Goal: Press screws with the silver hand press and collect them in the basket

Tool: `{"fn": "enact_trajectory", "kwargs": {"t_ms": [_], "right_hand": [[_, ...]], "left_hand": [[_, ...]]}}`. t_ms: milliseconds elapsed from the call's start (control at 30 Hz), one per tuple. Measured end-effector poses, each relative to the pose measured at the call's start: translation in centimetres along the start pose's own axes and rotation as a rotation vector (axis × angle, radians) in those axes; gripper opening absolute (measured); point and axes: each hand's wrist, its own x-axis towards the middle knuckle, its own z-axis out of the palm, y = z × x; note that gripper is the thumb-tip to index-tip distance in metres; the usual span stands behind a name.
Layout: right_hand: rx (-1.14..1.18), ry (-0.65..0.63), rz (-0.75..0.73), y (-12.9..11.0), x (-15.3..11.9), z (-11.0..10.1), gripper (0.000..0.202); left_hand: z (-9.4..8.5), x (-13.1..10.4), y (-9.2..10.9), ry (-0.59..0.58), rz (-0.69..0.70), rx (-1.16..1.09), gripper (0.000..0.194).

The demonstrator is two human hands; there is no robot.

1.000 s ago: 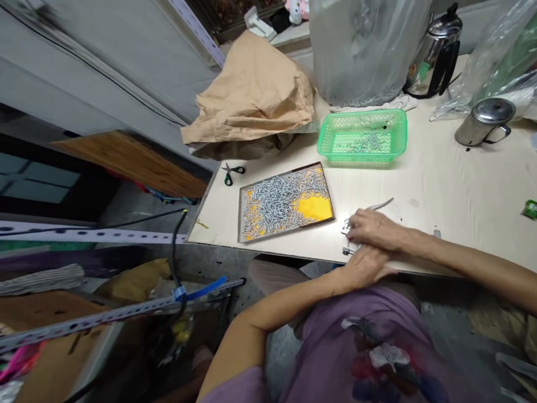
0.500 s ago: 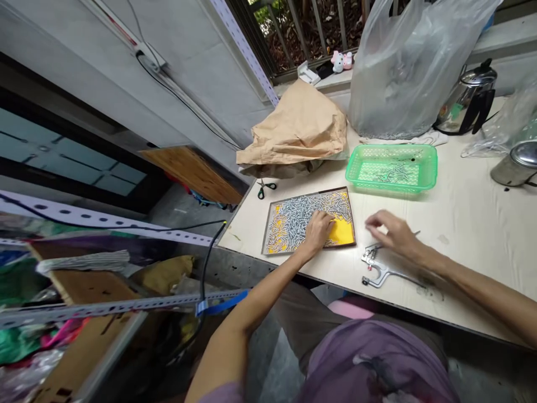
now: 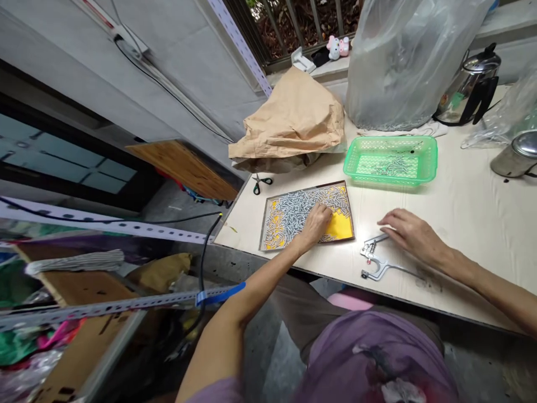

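A shallow tray [image 3: 265, 224] with a yellow bottom holds a spread of small metal pins [image 3: 293, 210]. My left hand [image 3: 316, 223] is over the pins, its fingers closed and pointing down; whatever they pinch is too small to name. To the right, my right hand [image 3: 413, 232] hovers by the upper arm of a silver hand tool [image 3: 380, 267] lying on the table, with thumb and fingers apart and nothing visible between them. Behind stands a green basket [image 3: 390, 178] with more pins on its bottom.
Scissors [image 3: 260, 182] lie behind the tray's left corner. A brown paper bag [image 3: 293, 123], a large plastic bag [image 3: 411, 67], a kettle [image 3: 472, 84] and a metal cup [image 3: 516, 154] stand farther back. The table's front edge runs close to my lap.
My right hand has shifted a little right, its fingers now straighter over the tool's upper arm. The left hand stays at the pins. The whole view has moved slightly.
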Motion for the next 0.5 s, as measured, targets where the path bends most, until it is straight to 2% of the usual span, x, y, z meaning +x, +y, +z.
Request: {"fn": "enact_trajectory", "kwargs": {"t_ms": [67, 100, 200, 267, 367, 500], "right_hand": [[-0.002, -0.108, 0.013, -0.9, -2.5, 0.5, 0.028], [-0.009, -0.156, 0.025, -1.1, -3.7, 0.8, 0.028], [-0.059, -0.247, 0.078, -1.6, -6.5, 1.3, 0.026], [-0.088, -0.267, 0.114, -1.8, -7.6, 1.6, 0.023], [-0.120, -0.280, 0.148, -2.3, -8.1, 1.7, 0.021], [-0.150, -0.281, 0.159, -3.0, -8.0, 1.9, 0.019]], "left_hand": [[-0.4, -1.3, 1.1, 0.013, -0.132, -0.239, 0.013], [-0.6, -2.0, 1.9, -0.017, -0.210, -0.383, 0.010], [-0.5, -4.2, 4.7, -0.211, -0.447, -0.801, 0.010], [-0.2, -5.3, 6.6, -0.336, -0.564, -0.989, 0.013], [0.5, -6.0, 8.9, -0.427, -0.685, -1.089, 0.014], [1.1, -6.0, 10.4, -0.476, -0.779, -1.064, 0.025]]}}
